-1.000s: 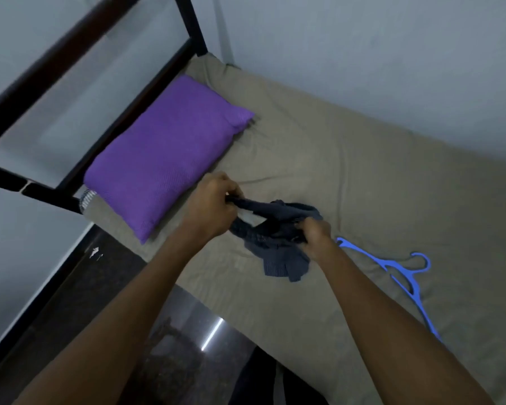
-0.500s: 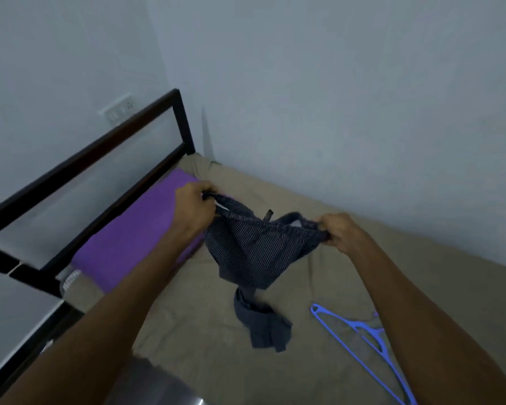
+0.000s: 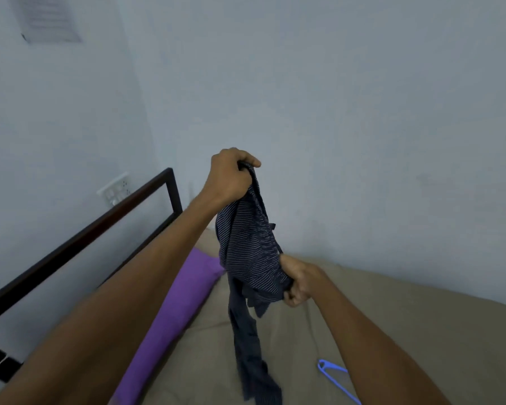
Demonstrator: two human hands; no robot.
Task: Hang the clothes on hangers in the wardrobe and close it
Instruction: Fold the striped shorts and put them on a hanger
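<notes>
Our left hand (image 3: 231, 176) has its grip closed tight on one edge of the dark striped garment (image 3: 251, 249), held high in front of the wall, while our right hand (image 3: 297, 285) pinches the opposite edge lower down, fingers curled round a bunch of cloth. Half a second ago both hands held that edge stretched level between them; now the left has risen and the right has dropped, so the garment hangs nearly upright, with a long tail trailing down toward the bed (image 3: 362, 311). A second ago it was a crumpled bundle just above the sheet. We judge this to be the shaking-out step: the cloth is opening so that we can find how it sits before it goes onto a hanger. The blue hanger (image 3: 330, 372) lies on the bed below our right forearm, partly hidden, not yet touched. The purple pillow (image 3: 170, 311) lies beside the dark bed frame (image 3: 105, 226). No wardrobe is in view, so the hanging and closing lie ahead. We can read no brand, label or writing; a small dark tab on the garment is too blurred to tell.
</notes>
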